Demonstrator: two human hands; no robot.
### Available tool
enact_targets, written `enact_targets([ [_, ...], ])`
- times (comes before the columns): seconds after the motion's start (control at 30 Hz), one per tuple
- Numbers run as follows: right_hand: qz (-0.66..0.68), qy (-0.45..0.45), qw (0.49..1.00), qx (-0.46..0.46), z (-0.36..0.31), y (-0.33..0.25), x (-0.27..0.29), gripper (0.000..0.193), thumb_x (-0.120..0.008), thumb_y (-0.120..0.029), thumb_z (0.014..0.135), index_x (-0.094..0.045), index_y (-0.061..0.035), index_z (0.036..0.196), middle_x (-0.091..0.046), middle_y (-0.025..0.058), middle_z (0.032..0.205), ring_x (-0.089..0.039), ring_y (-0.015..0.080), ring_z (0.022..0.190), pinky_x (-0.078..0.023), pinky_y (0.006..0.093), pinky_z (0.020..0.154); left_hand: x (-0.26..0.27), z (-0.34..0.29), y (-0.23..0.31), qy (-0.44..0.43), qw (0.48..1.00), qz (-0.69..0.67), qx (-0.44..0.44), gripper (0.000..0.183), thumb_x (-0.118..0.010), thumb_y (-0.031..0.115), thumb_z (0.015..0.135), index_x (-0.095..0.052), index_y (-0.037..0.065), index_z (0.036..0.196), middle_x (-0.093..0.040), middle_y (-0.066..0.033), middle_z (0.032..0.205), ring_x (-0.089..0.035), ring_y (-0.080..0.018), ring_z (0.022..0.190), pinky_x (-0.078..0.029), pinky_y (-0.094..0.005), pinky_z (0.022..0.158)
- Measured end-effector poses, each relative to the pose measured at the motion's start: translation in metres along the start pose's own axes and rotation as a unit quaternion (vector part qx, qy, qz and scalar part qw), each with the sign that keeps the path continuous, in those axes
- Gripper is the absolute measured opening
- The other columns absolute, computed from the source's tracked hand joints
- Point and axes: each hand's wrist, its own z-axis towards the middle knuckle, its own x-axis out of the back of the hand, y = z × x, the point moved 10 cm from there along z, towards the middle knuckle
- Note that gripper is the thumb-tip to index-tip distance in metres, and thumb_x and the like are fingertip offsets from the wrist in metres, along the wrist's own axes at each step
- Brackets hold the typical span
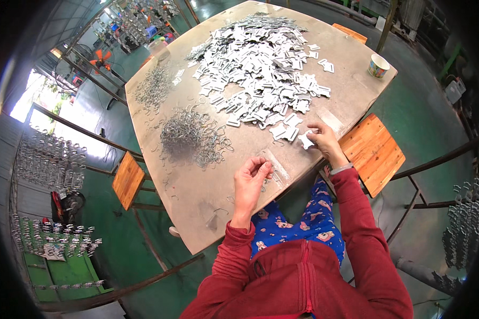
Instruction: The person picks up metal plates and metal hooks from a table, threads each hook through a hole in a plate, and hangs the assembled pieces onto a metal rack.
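My right hand [325, 141] pinches a flat white plate [306, 140] with a notched outline, just above the near right part of the table. Closer to the front edge, my left hand [252, 183] is closed, thumb against the curled fingers. Small bits of wire show beside its fingertips, but what it grips is too small to make out. Beyond my right hand spreads a large heap of similar white plates [261, 69], a few lying loose at its near end. To the left of that heap lies a tangled pile of bent wire hooks [189, 135].
The beige table [197, 196] also bears a second pile of small wire pieces [153, 87] and a paper cup [378, 66] near the right edge. Wooden stools [372, 154] stand around it. Racks of hanging metal parts [50, 159] and an orange fan [101, 59] are at the left.
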Motion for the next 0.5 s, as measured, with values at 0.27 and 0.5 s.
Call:
enact_targets([
  [0.27,0.237,-0.06,0.97,-0.006,-0.088,-0.01,-0.02,0.014,-0.055,-0.007,0.088,-0.056,0.0018,0.1,-0.064,0.009,0.086,-0.063,0.016,0.074,-0.055,0.0299,0.07,-0.051,0.002,-0.02,-0.079,0.997,0.0,0.015,0.013,-0.062,0.012,0.087,-0.06,0.002,0.095,-0.06,-0.001,0.09,-0.053,-0.0074,0.083,-0.043,-0.0222,0.076],
  [0.5,0.206,-0.037,0.977,0.039,-0.127,-0.015,-0.033,0.011,-0.055,-0.005,0.088,-0.057,0.0003,0.097,-0.064,0.0063,0.086,-0.062,0.0114,0.075,-0.054,0.0265,0.069,-0.063,0.011,-0.032,-0.098,0.994,0.012,0.037,0.018,-0.062,0.015,0.087,-0.059,-0.001,0.095,-0.061,-0.0031,0.089,-0.056,-0.0086,0.081,-0.046,-0.023,0.073],
])
